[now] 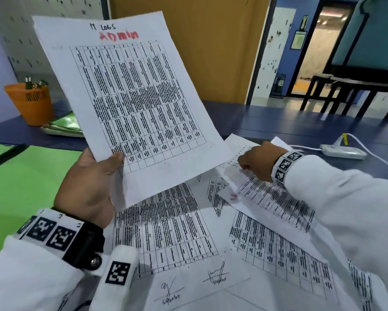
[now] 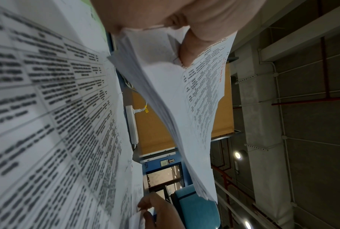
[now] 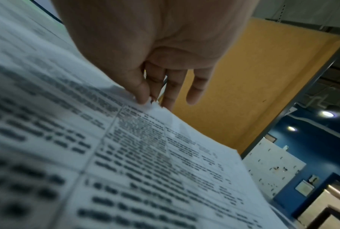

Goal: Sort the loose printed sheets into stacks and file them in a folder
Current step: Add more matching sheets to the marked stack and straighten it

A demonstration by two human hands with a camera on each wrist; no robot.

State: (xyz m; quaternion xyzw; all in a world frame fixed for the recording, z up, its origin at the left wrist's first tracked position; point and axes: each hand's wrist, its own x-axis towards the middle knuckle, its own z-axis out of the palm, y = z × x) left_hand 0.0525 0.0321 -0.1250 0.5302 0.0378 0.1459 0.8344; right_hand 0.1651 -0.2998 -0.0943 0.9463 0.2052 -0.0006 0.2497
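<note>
My left hand (image 1: 98, 173) holds up a thin stack of printed sheets (image 1: 130, 97) by its lower corner, thumb on the front; the top one carries a table and red "ADMIN" lettering. The left wrist view shows the same stack (image 2: 184, 108) pinched under the thumb (image 2: 190, 51). Several loose printed sheets (image 1: 177, 223) lie overlapping on the table below. My right hand (image 1: 253, 162) reaches to the right of the stack and pinches the edge of one loose sheet (image 1: 267, 196). In the right wrist view its thumb (image 3: 139, 93) and fingers nip that sheet (image 3: 145, 155) at the edge.
A green folder (image 1: 26, 176) lies open at the left on the dark blue table (image 1: 278, 120). Behind it sit an orange cup of clips (image 1: 32, 102) and green folders (image 1: 65, 127). A white power strip (image 1: 343, 151) with cable lies at the right. Dark chairs (image 1: 345, 90) stand beyond.
</note>
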